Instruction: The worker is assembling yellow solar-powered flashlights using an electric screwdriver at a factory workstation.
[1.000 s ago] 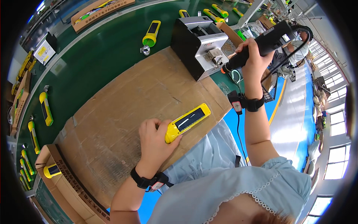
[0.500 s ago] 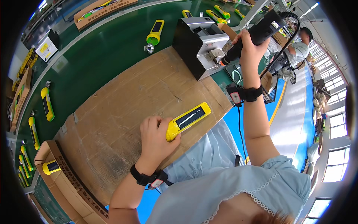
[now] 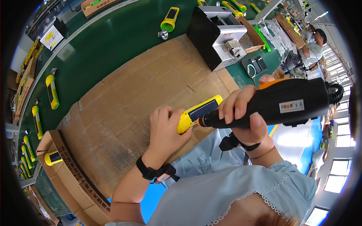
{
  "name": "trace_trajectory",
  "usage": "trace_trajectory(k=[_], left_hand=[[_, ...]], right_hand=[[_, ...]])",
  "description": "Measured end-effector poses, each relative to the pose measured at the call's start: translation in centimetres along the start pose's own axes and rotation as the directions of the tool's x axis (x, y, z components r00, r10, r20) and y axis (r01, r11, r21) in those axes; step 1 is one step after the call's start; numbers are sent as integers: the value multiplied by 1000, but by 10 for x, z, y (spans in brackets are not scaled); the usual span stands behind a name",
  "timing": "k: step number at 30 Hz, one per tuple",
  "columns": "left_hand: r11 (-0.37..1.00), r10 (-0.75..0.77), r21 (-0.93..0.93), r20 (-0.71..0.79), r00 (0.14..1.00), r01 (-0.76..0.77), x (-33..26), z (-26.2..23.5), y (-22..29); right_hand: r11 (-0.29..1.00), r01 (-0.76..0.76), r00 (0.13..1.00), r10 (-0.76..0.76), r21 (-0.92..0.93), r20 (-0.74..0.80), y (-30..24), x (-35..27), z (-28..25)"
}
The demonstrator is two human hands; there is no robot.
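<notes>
My left hand (image 3: 163, 130) is closed round the near end of a yellow flashlight body (image 3: 203, 108) with a dark panel on its face, pressing it against a brown cardboard sheet (image 3: 147, 88). In my right hand (image 3: 245, 109) is a black and orange electric screwdriver (image 3: 294, 101), held almost level. Its tip meets or nearly meets the yellow body just beside my left fingers. Exactly where the bit sits is hidden. Past the sheet's far edge stands a black and silver screw feeder (image 3: 217, 37).
An open cardboard box (image 3: 75, 177) at lower left holds a yellow flashlight body (image 3: 53, 158). More yellow flashlights (image 3: 52, 92) lie along the green bench (image 3: 102, 60), one with its lamp head (image 3: 163, 35) hanging out. A person (image 3: 313, 49) sits at far right.
My right hand has brought the screwdriver from the screw feeder down to the flashlight body. My left hand still holds the body, and the whole view has shifted a little.
</notes>
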State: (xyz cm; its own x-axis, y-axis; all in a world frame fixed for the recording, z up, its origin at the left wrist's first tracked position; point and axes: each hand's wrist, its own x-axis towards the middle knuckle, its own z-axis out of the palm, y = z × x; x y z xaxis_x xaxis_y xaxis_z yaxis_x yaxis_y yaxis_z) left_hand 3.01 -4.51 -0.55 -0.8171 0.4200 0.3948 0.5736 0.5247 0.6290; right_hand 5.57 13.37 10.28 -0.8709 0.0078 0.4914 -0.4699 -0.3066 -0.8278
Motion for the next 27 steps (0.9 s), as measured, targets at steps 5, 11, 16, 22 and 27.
trace_trajectory(k=[5, 11, 16, 22, 27], left_hand=[[1000, -5, 3, 20, 1000, 5, 1, 0, 1], [1000, 1, 3, 9, 1000, -1, 0, 0, 1], [1000, 5, 0, 6, 1000, -5, 0, 0, 2], [1000, -12, 5, -1, 1000, 12, 1, 1, 2], [1000, -1, 7, -19, 1000, 1, 0, 2, 1]], right_hand=[[996, -83, 992, 80, -26, -101, -8, -8, 13], [994, -71, 992, 62, -80, -109, -4, -9, 11], [994, -57, 993, 47, -95, -106, 4, -11, 11], [995, -41, 995, 33, -86, -92, 4, -12, 11], [996, 4, 1000, -2, -88, 29, 2, -12, 4]])
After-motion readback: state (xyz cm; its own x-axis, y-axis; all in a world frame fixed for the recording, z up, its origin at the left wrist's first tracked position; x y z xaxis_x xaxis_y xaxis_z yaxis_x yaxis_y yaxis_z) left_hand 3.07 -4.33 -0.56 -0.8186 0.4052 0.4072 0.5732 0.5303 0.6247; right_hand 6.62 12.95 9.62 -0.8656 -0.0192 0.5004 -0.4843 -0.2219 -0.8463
